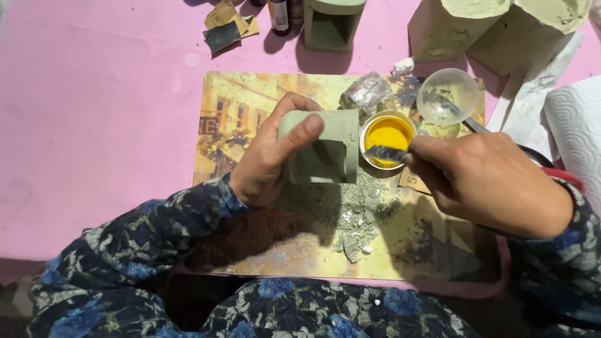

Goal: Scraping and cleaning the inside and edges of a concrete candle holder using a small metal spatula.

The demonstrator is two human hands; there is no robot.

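My left hand (272, 156) grips a pale green, arch-shaped block (325, 150), thumb across its top, holding it over a printed mat (238, 119). My right hand (494, 181) holds a small flat metal blade (385, 152) whose tip reaches into a small round pot of yellow paste (388, 133) just right of the block. Grey-green crumbs and scrapings (357, 219) lie on the mat below the block.
A clear plastic cup (447, 95) and crumpled foil (366, 92) sit behind the pot. Another green block (330, 24), small bottles (280, 15), sandpaper scraps (225, 25) and larger pale green pieces (494, 28) stand at the back on pink cloth (94, 125). Paper towel (576, 125) lies right.
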